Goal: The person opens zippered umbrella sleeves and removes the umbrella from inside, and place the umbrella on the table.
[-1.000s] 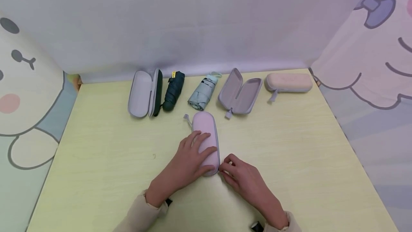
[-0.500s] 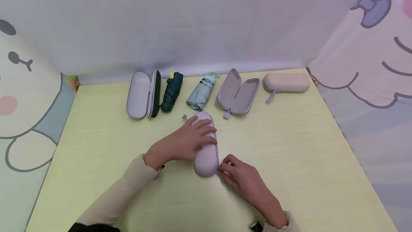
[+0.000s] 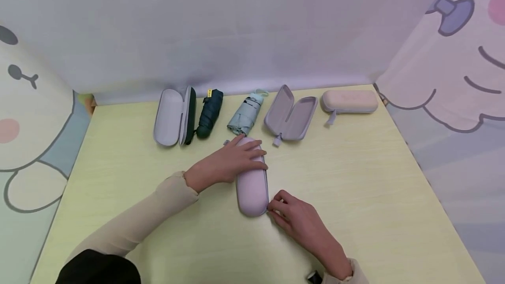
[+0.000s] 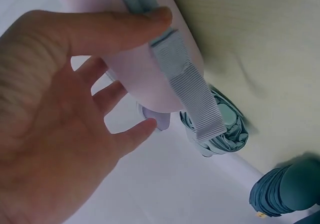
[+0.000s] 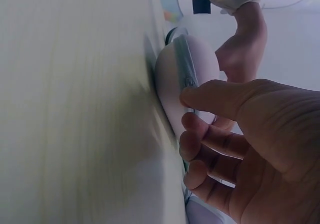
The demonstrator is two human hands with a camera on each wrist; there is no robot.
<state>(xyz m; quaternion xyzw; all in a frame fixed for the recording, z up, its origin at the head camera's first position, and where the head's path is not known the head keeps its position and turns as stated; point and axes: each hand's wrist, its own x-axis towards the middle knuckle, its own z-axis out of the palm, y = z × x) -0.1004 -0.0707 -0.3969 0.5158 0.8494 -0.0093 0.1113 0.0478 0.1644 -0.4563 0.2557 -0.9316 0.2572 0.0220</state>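
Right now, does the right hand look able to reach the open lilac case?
Probably yes: nothing visible stands between the right hand and the open lilac case, but the hand would first have to leave the zip of the pink case.

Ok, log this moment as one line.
left hand: holds pink case, far end | right hand: pinches at zipper, near end | pink case: looks closed, on table

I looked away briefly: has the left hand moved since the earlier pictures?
Yes, the left hand has moved forward along the lilac case, toward the light blue umbrella.
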